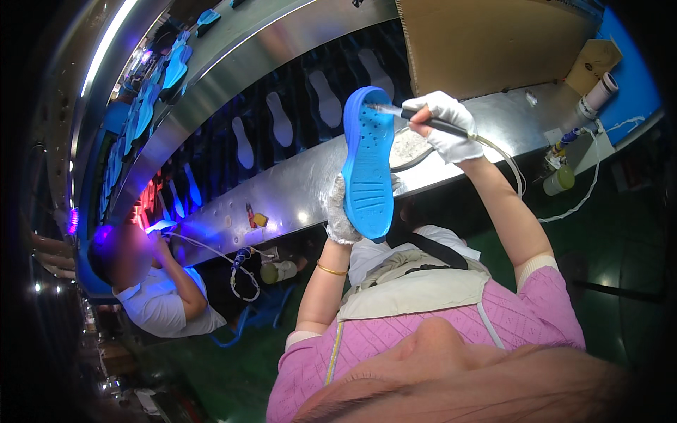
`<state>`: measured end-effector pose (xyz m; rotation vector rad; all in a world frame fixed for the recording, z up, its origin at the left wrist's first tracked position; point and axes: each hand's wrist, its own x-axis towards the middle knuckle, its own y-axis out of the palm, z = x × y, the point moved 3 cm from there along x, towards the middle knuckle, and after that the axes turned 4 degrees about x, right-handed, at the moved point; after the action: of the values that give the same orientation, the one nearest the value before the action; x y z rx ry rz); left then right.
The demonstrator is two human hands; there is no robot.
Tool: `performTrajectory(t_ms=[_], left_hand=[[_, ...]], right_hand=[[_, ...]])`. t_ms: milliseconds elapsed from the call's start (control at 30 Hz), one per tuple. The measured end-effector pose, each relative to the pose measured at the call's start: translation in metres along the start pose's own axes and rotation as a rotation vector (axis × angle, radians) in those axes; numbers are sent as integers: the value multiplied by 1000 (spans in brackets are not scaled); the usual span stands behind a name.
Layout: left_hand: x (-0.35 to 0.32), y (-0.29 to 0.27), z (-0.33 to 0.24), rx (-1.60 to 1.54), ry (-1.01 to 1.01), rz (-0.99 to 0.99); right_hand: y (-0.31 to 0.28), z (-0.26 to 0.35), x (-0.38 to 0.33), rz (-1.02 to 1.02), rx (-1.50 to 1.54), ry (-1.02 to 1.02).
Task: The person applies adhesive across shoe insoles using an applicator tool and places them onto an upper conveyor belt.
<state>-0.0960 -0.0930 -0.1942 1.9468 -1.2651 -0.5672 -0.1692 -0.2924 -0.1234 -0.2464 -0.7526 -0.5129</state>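
A blue shoe sole (371, 166) stands upright lengthwise in front of me, its inner face with small holes and ridges turned my way. My left hand (342, 215), in a whitish glove, grips the sole by its lower left edge; part of the fingers is hidden behind it. My right hand (444, 127), in a white glove with bare fingertips, is closed around a black-handled brush (441, 125) with a hose at its rear end. The pale tip of the brush reaches the upper end of the sole, near the holes.
Beyond a metal ledge (296, 183), several insoles (278, 120) lie on a dark conveyor. A cardboard sheet (486, 49) stands at the back right. Bottles and hoses hang at the ledge's right end. To the left, a co-worker (166, 296) sits under purple light.
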Motion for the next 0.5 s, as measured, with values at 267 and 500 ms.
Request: performTrajectory(t_ms=[267, 500], left_hand=[[-3, -10, -19, -208, 96, -63], [8, 4, -42, 108, 196, -203]], right_hand=[[19, 29, -28, 436, -94, -29], [40, 42, -19, 468, -54, -207]])
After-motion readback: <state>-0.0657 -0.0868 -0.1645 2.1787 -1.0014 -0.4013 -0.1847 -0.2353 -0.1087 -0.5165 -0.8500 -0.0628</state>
